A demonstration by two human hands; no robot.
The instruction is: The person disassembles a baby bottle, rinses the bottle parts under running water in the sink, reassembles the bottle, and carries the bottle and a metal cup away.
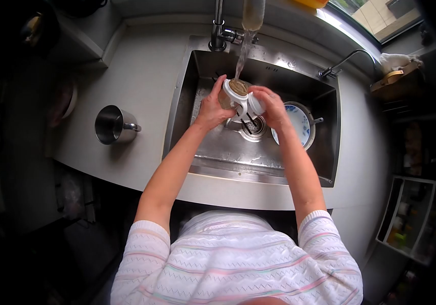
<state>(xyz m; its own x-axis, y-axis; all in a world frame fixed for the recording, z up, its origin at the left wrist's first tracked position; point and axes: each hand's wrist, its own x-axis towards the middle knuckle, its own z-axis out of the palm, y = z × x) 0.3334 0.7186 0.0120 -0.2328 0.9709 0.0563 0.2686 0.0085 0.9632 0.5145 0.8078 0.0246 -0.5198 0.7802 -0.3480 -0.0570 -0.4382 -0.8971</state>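
Over the steel sink (pixel 202 147), my left hand (pixel 213 109) is closed around a clear jar or bottle (pixel 226 100) with a white collar. Water from the faucet (pixel 253 15) runs into its mouth, where brownish liquid shows. My right hand (pixel 274 107) is beside it, its fingers curled on a white lid (pixel 256 103). A white loop, perhaps a handle, joins the lid and collar; I cannot tell exactly. Dark thin sticks (pixel 251 120) show beneath, near the drain (pixel 254 131). A blue-patterned white plate or bowl (pixel 295 127) lies at the sink's right side.
A steel mug (pixel 111 126) stands on the counter (pixel 141 101) left of the sink. At the back right corner rises a thin curved tap (pixel 347 58). A wooden box (pixel 396 79) with a white cloth sits farther right. Shelves with items (pixel 411 218) are at the lower right.
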